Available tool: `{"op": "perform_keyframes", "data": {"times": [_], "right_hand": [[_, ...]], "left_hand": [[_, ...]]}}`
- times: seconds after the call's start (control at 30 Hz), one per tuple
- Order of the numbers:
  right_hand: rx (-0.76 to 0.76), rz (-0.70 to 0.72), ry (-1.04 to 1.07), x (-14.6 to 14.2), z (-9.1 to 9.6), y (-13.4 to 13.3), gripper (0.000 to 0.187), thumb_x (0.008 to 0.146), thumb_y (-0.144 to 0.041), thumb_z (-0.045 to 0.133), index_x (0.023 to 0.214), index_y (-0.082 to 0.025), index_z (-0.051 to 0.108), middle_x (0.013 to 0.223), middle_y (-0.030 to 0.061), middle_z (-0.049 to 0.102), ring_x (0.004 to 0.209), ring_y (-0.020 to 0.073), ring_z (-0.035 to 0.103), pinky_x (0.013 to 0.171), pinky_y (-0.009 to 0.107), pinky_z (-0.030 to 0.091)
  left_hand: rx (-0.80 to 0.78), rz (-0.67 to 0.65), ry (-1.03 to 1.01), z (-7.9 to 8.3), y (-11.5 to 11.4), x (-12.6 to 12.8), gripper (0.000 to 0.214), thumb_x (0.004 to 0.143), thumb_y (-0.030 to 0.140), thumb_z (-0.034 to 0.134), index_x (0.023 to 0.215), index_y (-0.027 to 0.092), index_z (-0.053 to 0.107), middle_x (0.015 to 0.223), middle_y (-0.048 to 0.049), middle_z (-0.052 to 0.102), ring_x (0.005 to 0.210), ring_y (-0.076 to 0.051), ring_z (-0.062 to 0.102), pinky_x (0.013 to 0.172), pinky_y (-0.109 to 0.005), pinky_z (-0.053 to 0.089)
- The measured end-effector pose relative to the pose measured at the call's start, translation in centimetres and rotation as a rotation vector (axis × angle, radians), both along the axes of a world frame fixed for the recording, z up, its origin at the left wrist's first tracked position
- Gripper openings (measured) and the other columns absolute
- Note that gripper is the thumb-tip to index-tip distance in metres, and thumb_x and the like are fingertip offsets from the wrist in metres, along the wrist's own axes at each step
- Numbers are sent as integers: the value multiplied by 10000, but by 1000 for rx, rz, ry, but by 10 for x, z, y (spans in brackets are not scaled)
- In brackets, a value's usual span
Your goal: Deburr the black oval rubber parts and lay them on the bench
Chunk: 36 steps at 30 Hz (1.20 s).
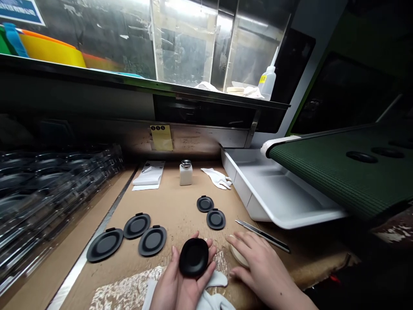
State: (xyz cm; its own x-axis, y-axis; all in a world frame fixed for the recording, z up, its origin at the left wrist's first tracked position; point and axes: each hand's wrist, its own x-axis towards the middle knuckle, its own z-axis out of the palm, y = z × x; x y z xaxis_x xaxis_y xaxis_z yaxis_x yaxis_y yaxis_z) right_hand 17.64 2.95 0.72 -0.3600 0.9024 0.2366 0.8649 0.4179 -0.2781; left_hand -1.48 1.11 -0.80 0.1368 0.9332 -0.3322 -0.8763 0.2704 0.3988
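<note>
My left hand (180,282) holds a black oval plastic cover (193,257) in its curled fingers, just above a white cloth (213,297) at the near edge of the cardboard mat. My right hand (258,267) lies beside it with fingers stretched out, resting over a pale round object (238,255) that is mostly hidden. Three larger black oval covers (137,225) lie to the left on the mat. Two smaller black covers (215,218) lie just beyond my hands.
Metal tweezers (263,235) lie right of my right hand. A white tray (280,202) sits under a green conveyor belt (342,172) carrying dark parts. Stacked clear blister trays (48,189) fill the left. A small white dispenser bottle (186,172), paper and white gloves (219,177) lie at the back.
</note>
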Motion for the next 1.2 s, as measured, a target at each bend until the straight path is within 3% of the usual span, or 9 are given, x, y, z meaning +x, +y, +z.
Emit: {"op": "perform_keyframes", "data": {"times": [0.1, 0.23, 0.33, 0.43, 0.53, 0.63, 0.8, 0.93, 1.2], "right_hand": [[-7, 78, 38, 21, -11, 7, 433, 746, -153, 600, 1146, -313, 548, 1165, 14, 575, 1060, 227, 523, 912, 397, 456], [146, 148, 205, 24, -15, 17, 344, 799, -110, 458, 1114, -217, 544, 1082, 61, 594, 1016, 193, 545, 879, 344, 477], [251, 158, 383, 5, -12, 15, 272, 853, -133, 427, 1100, -185, 528, 991, 66, 625, 914, 160, 585, 795, 274, 504], [325, 340, 470, -25, -7, 5, 213, 861, -171, 488, 1068, -154, 530, 900, 63, 648, 801, 141, 596, 713, 236, 515], [486, 506, 441, -47, -5, -3, 131, 837, -141, 530, 959, -148, 576, 763, 21, 669, 661, 118, 570, 598, 204, 509], [624, 495, 347, -52, -6, -3, 93, 815, -113, 549, 852, -162, 619, 660, -23, 668, 574, 105, 524, 504, 191, 470], [529, 467, 253, -46, 1, 18, 184, 871, -208, 465, 927, -162, 635, 765, 23, 674, 657, 146, 505, 554, 251, 467], [487, 487, 211, -46, 12, 32, 258, 899, -207, 383, 933, -177, 638, 788, 29, 664, 666, 151, 472, 580, 275, 452], [520, 499, 368, -39, -8, 1, 131, 865, -182, 505, 905, -166, 629, 726, 4, 678, 623, 115, 508, 525, 214, 446]], "left_hand": [[75, 17, 7, -2, 0, 0, 413, 830, 424, 476, 1118, 170, 629, 1150, -254, 600, 1121, -369, 501, 940, -509, 394], [149, -12, 37, 2, -2, -1, 268, 831, 298, 513, 951, 166, 714, 1104, -246, 628, 1132, -362, 496, 978, -519, 341], [113, -10, 22, 7, -3, 0, 244, 838, 250, 496, 879, 175, 724, 1073, -200, 661, 1138, -322, 509, 1002, -484, 328], [5, 4, -26, 9, -3, 2, 260, 852, 288, 467, 857, 190, 708, 1050, -147, 683, 1124, -261, 538, 993, -424, 357], [-76, 22, -9, 9, -2, 4, 299, 839, 367, 473, 954, 182, 679, 1087, -158, 663, 1084, -261, 567, 978, -402, 371], [-130, 32, 11, 8, -1, 5, 362, 835, 406, 466, 1035, 167, 650, 1113, -168, 648, 1081, -262, 567, 996, -389, 347], [-151, 77, 48, 10, 2, 8, 312, 825, 380, 489, 901, 148, 684, 975, -125, 698, 1027, -264, 590, 950, -386, 407], [-160, 74, 81, 11, 3, 9, 275, 822, 353, 510, 920, 155, 674, 977, -106, 695, 997, -240, 599, 926, -366, 429], [-124, 62, 34, 7, 1, 9, 288, 825, 357, 503, 919, 137, 664, 1033, -152, 677, 1026, -263, 594, 977, -401, 374]]}}
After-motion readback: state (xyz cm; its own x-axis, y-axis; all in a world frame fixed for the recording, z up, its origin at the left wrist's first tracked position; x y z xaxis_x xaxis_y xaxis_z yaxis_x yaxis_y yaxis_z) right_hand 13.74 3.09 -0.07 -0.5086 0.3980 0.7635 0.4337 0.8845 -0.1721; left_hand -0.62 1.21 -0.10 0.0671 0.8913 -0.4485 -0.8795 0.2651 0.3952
